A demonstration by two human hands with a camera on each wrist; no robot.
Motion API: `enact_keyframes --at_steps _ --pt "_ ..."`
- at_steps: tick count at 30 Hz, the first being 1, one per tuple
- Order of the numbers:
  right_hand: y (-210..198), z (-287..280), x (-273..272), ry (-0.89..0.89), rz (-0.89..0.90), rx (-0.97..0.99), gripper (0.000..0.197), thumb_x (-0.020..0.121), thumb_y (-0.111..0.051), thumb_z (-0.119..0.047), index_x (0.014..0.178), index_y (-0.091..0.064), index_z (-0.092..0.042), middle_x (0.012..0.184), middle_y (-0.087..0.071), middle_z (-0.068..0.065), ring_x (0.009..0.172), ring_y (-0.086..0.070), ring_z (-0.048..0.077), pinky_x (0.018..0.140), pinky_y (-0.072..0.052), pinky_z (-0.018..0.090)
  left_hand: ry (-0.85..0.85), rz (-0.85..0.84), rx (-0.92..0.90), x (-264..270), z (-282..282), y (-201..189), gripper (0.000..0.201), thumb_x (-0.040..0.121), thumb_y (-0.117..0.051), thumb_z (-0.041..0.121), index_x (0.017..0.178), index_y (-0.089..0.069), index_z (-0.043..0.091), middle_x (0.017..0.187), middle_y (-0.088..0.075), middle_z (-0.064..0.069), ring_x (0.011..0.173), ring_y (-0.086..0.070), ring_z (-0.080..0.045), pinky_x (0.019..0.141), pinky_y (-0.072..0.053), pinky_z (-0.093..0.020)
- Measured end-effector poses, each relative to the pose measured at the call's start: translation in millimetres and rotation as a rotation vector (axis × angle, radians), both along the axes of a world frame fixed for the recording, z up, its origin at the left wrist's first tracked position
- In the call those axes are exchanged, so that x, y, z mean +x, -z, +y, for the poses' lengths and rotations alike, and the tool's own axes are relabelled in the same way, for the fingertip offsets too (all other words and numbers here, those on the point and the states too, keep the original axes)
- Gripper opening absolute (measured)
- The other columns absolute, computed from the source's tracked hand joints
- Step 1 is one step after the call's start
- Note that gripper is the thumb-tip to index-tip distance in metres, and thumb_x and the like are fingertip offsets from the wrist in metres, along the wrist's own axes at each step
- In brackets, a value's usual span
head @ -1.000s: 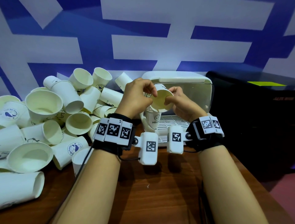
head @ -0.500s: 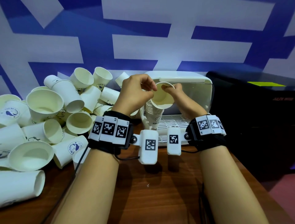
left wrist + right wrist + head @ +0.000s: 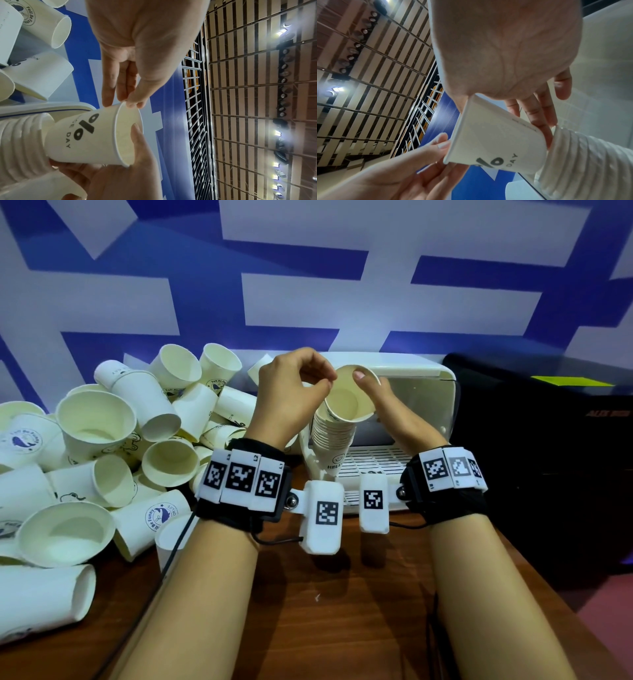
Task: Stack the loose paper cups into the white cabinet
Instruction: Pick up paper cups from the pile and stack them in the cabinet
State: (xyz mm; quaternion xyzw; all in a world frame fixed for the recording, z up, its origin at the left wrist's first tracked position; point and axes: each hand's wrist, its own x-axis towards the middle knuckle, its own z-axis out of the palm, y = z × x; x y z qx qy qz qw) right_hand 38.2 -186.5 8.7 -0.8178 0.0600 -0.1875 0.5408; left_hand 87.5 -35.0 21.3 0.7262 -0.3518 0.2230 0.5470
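A white paper cup (image 3: pixel 349 405) printed "NICE DAY" (image 3: pixel 82 135) sits tilted, its base partway inside a stack of nested cups (image 3: pixel 329 436) in front of the white cabinet (image 3: pixel 418 371). My left hand (image 3: pixel 327 383) pinches the cup's rim between thumb and fingers (image 3: pixel 108 97). My right hand (image 3: pixel 371 390) holds the other side, thumb inside the rim and fingers (image 3: pixel 537 116) along the outer wall. The stack (image 3: pixel 583 155) leans toward me. Its lowest cup shows a smiley print.
A heap of loose paper cups (image 3: pixel 96 446) covers the table's left side, up to my left wrist. The cabinet's white slatted rack (image 3: pixel 373 460) lies behind the stack. A black box (image 3: pixel 548 457) stands to the right. The brown tabletop (image 3: pixel 342 611) lies under my forearms.
Both hands have risen slightly and moved away from me with the top cup. More of the stack's nested rims now show beneath it.
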Motion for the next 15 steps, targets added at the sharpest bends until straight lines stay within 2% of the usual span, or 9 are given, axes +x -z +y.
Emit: enact_keyframes --at_steps 3,6,8,12,15 --pt "-0.2 -2.8 -2.7 -0.022 0.016 -0.024 0.069 0.097 -0.032 -0.061 0.151 -0.02 -0.02 0.148 -0.033 -0.006 0.127 -0.035 0.007 0.096 -0.027 0.03 -0.002 0.002 -0.007 -0.8 -0.9 -0.3 0.013 0.081 -0.068 0.005 0.08 -0.066 0.018 0.078 -0.068 0.013 0.077 -0.066 -0.004 0.075 -0.051 -0.01" --pt "-0.9 -2.7 -5.8 -0.034 0.008 -0.033 0.07 0.096 -0.028 -0.063 0.152 -0.018 -0.022 0.148 -0.031 -0.008 0.125 -0.033 0.005 0.097 -0.027 0.03 0.0 0.021 -0.023 -0.9 -1.7 0.3 0.012 0.081 -0.068 0.006 0.081 -0.067 0.017 0.078 -0.068 0.013 0.077 -0.066 -0.004 0.079 -0.056 -0.022" --pt "-0.6 -3.3 -6.0 -0.025 -0.001 -0.051 0.072 0.095 -0.028 -0.066 0.151 -0.02 -0.022 0.15 -0.033 -0.008 0.127 -0.036 0.006 0.1 -0.029 0.032 -0.004 0.031 -0.031 -0.5 -2.0 0.5 0.011 0.081 -0.068 0.006 0.082 -0.068 0.017 0.078 -0.068 0.012 0.077 -0.066 -0.004 0.079 -0.057 -0.026" --pt "1.6 -6.7 -3.1 -0.003 0.008 -0.091 0.077 0.091 -0.028 -0.072 0.149 -0.025 -0.022 0.147 -0.039 -0.004 0.129 -0.042 0.013 0.107 -0.034 0.038 -0.019 0.044 -0.04 0.9 -3.4 1.3 0.01 0.082 -0.068 0.007 0.083 -0.067 0.017 0.079 -0.067 0.013 0.077 -0.066 -0.004 0.079 -0.057 -0.025" --pt "3.3 -7.9 -0.6 0.023 0.038 -0.132 0.085 0.085 -0.027 -0.079 0.145 -0.031 -0.019 0.144 -0.044 0.0 0.126 -0.045 0.017 0.107 -0.036 0.044 -0.043 0.05 -0.027 3.2 -5.7 3.6 0.01 0.084 -0.067 0.009 0.084 -0.066 0.019 0.08 -0.066 0.012 0.078 -0.064 -0.002 0.079 -0.055 -0.023"
